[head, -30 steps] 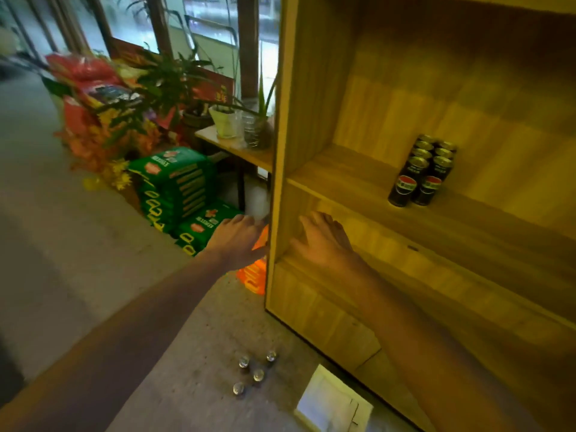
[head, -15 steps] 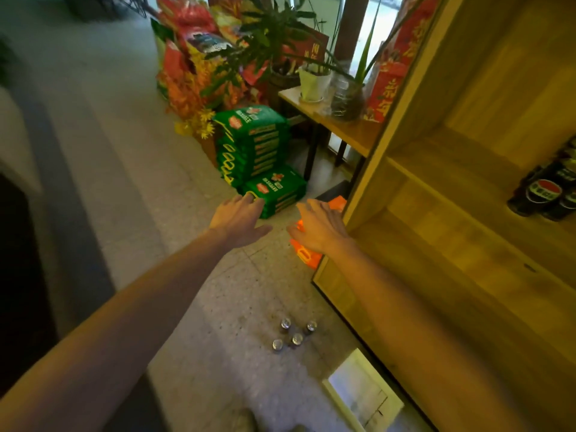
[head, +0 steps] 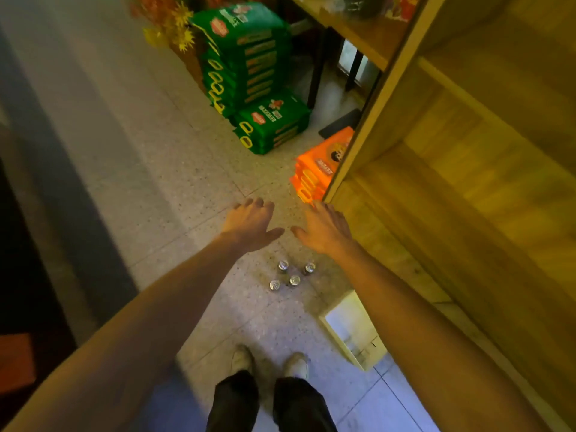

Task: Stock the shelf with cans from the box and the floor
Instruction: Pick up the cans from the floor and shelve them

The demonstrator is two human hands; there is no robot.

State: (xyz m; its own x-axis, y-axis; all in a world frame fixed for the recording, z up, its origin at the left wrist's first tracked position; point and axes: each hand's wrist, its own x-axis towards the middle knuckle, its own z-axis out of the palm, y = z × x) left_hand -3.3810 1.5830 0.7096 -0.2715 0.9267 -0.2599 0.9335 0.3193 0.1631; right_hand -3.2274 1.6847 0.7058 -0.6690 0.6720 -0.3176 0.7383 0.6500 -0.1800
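Speckled floor (head: 193,194): pale terrazzo below both hands, carrying everything still to be stocked.
Left hand (head: 249,224): palm down, fingers (head: 254,204) slightly spread and empty, hanging above the floor, touching nothing.
Right hand (head: 324,230): palm down, fingers (head: 324,210) loosely apart and empty, fingertips just beside the lower front corner of the wooden shelf (head: 467,188) but not seen pressing on it.
Cans (head: 291,275): four, upright, silver tops showing, clustered on the floor nearer the body than either set of fingers, roughly under the gap between the two wrists.
Box (head: 353,330): open, pale, on the floor to the right of the cans and partly under the right forearm, well behind the fingertips; contents too blurred to tell.
Orange packs (head: 321,169): stacked just beyond the right fingertips, against the shelf's corner.
Green packs (head: 258,76): piled well beyond both sets of fingers.
Shoes (head: 269,363): planted well behind the cans, toes toward them.
Step in hand: most likely the reach down for floor cans, with nothing yet gripped.
Next move calls for: lowering and drawing the hands back toward the body, since the cans sit behind the fingertips; opening each hand around a can's side; taking one per hand without tipping its neighbours; then lifting toward a shelf board.
Risk: close-packed cans, easily knocked over by a careless thumb.
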